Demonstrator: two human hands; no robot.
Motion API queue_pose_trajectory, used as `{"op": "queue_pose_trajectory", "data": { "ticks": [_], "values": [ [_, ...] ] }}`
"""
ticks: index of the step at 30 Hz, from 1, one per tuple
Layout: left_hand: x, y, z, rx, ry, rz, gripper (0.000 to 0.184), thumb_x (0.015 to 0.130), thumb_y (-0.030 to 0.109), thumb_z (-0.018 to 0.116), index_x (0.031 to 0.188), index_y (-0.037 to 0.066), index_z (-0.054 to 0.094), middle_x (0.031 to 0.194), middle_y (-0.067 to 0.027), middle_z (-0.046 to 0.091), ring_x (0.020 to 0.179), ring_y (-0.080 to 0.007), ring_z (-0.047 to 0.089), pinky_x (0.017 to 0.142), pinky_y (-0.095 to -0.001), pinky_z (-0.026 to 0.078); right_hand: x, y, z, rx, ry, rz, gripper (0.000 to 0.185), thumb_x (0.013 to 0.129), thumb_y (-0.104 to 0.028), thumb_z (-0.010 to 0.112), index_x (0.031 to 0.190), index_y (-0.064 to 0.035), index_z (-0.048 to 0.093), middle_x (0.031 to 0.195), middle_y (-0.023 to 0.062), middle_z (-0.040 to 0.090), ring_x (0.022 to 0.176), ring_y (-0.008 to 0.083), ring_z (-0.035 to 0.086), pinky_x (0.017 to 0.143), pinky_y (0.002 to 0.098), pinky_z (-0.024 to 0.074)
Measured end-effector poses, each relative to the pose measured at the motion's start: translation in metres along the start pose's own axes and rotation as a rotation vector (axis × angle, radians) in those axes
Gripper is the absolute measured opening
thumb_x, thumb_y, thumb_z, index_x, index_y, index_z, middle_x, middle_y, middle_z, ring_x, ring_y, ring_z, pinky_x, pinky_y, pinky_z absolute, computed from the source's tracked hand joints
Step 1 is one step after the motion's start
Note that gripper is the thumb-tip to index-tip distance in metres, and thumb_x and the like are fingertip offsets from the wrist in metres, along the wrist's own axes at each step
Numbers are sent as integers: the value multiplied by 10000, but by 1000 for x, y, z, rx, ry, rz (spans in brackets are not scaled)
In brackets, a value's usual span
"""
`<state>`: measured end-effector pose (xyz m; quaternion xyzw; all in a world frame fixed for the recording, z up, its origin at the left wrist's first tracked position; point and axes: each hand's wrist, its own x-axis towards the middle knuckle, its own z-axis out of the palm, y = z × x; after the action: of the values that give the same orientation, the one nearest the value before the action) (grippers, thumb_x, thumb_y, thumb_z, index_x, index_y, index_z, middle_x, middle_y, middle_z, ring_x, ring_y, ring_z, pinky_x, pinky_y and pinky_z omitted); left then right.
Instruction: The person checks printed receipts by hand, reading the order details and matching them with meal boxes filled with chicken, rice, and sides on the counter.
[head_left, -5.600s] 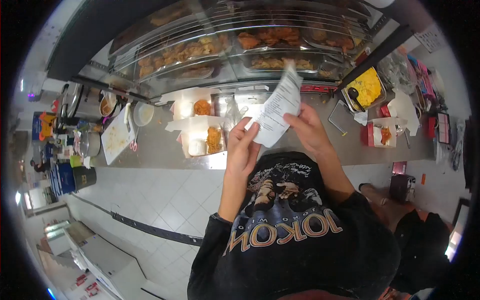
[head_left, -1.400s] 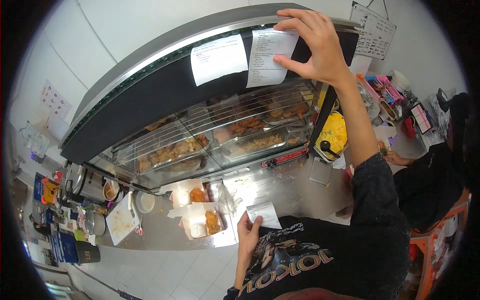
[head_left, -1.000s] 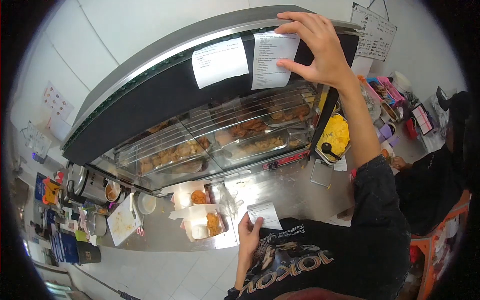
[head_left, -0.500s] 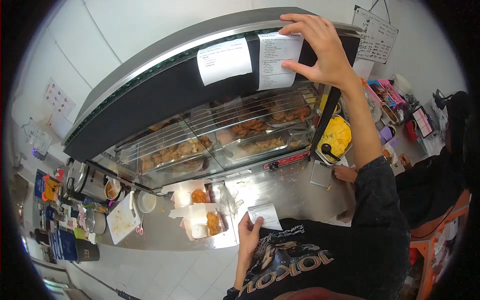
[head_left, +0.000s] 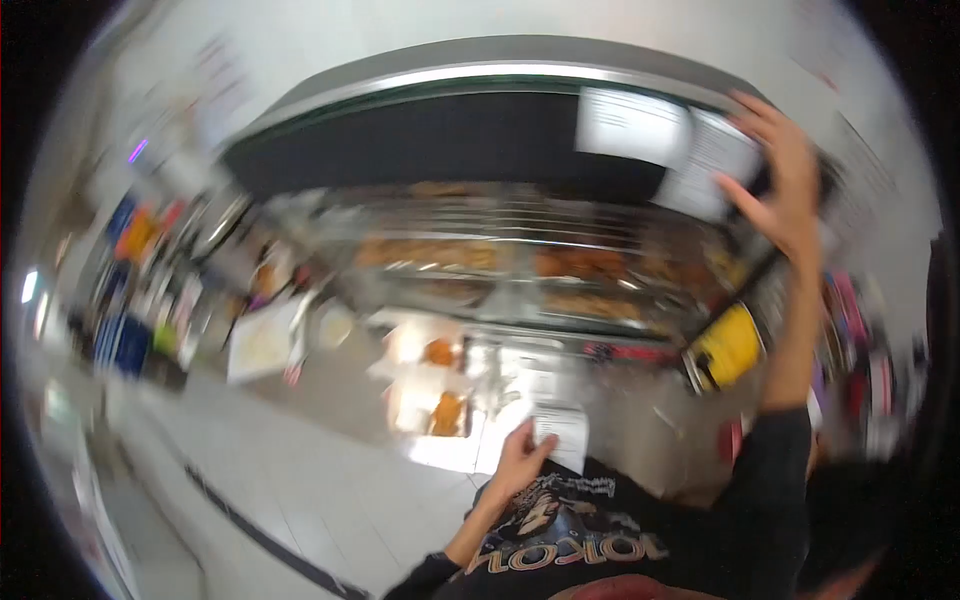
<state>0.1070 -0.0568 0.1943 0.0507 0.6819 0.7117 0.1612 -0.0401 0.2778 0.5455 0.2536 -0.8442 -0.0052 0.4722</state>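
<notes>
My left hand point(head_left: 522, 458) pinches a printed paper receipt point(head_left: 568, 434) in front of my shirt, thumb on top. High on the right, my right hand point(head_left: 790, 175) is raised with thumb and fingers spread apart. Its fingertips are at the edge of a long printed slip point(head_left: 703, 172) on the black upper band of a food display case point(head_left: 430, 140); whether they touch it is blurred. A second slip point(head_left: 630, 126) hangs beside it on the left. Below, two open white boxes point(head_left: 407, 408) with fried pieces point(head_left: 447, 412) sit on the counter.
Trays of fried food point(head_left: 430, 253) stand behind the case's glass. A cutting board point(head_left: 262, 340) and a bowl point(head_left: 335, 328) lie on the left. At right are a tray of yellow food point(head_left: 727, 347) and crowded containers. A dark-clothed person point(head_left: 860, 510) is close at lower right.
My view has swung left, so the case, slips and boxes appear farther right, and the picture is blurred. My left hand still holds the receipt; my right hand stays raised by the long slip.
</notes>
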Motion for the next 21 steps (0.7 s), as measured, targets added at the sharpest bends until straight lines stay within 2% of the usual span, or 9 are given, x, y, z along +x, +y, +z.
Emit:
{"op": "queue_pose_trajectory", "data": {
  "ticks": [2, 3, 4, 6, 8, 13, 15, 18, 21],
  "values": [
    [-4, 11, 3, 107, 57, 122, 246, 953, 165, 632, 1157, 28, 615, 911, -20, 656, 768, -92, 556, 678, -282, 474, -1, 3, 4, -118, -13, -77, 518, 768, -256, 745, 1228, -63, 605, 1410, 131, 540, 1264, 320, 516, 1044, 421, 378],
    [-2, -2, 3, 182, 102, 240, 284, 948, 196, 634, 1169, 19, 605, 926, -51, 663, 818, -119, 580, 726, -298, 486, 0, 10, 5, -119, -38, -113, 505, 782, -185, 739, 1245, -54, 587, 1428, 157, 519, 1284, 336, 504, 1068, 428, 371],
    [-1, 2, -1, 216, 36, 155, 341, 947, 220, 629, 1213, 11, 583, 986, -89, 674, 910, -154, 606, 813, -321, 492, -9, 23, 15, -116, -33, -79, 508, 799, -113, 725, 1274, -42, 558, 1432, 176, 508, 1308, 348, 485, 1092, 436, 363],
    [-8, 8, 4, 107, 166, 228, 372, 947, 197, 623, 1260, 6, 564, 1063, -92, 670, 968, -151, 598, 861, -303, 477, -11, 42, 21, -93, -4, -117, 524, 826, -90, 711, 1311, -20, 527, 1452, 181, 487, 1341, 336, 460, 1112, 443, 345],
    [-19, 38, -5, -8, 53, 124, 354, 972, 186, 592, 1260, -16, 554, 1148, -139, 648, 1070, -169, 575, 942, -338, 466, -13, 56, 30, -73, 9, -124, 525, 855, -72, 688, 1341, -4, 502, 1468, 186, 469, 1361, 328, 442, 1127, 450, 330],
    [-11, 14, -9, -100, 119, 221, 333, 977, 134, 579, 1267, -26, 543, 1174, -90, 632, 1092, -146, 557, 957, -329, 459, -12, 55, 34, -192, 4, -136, 553, 919, -91, 638, 1421, 3, 427, 1503, 182, 416, 1390, 304, 406, 1155, 459, 306],
    [-13, 15, -10, -149, 115, 245, 326, 978, 119, 575, 1267, -27, 540, 1177, -76, 623, 1092, -137, 550, 958, -319, 456, -11, 49, 31, -192, -29, -87, 516, 953, -118, 605, 1424, 4, 431, 1502, 187, 420, 1380, 298, 421, 1154, 450, 320],
    [-12, 16, -15, -167, 86, 229, 322, 979, 111, 572, 1265, -30, 536, 1172, -70, 614, 1096, -125, 538, 961, -305, 450, 22, -16, -1, -224, 187, -305, 556, 855, -541, 690, 1144, -66, 662, 1162, 85, 678, 1027, 248, 654, 863, 389, 479],
    [-8, 10, -16, -115, 84, 233, 322, 976, 106, 574, 1263, -35, 535, 1157, -71, 615, 1091, -119, 533, 958, -304, 450, 24, -20, -1, -206, 199, -293, 549, 846, -549, 697, 1116, -72, 670, 1165, 79, 677, 1035, 252, 652, 870, 384, 473]
  ]
}}
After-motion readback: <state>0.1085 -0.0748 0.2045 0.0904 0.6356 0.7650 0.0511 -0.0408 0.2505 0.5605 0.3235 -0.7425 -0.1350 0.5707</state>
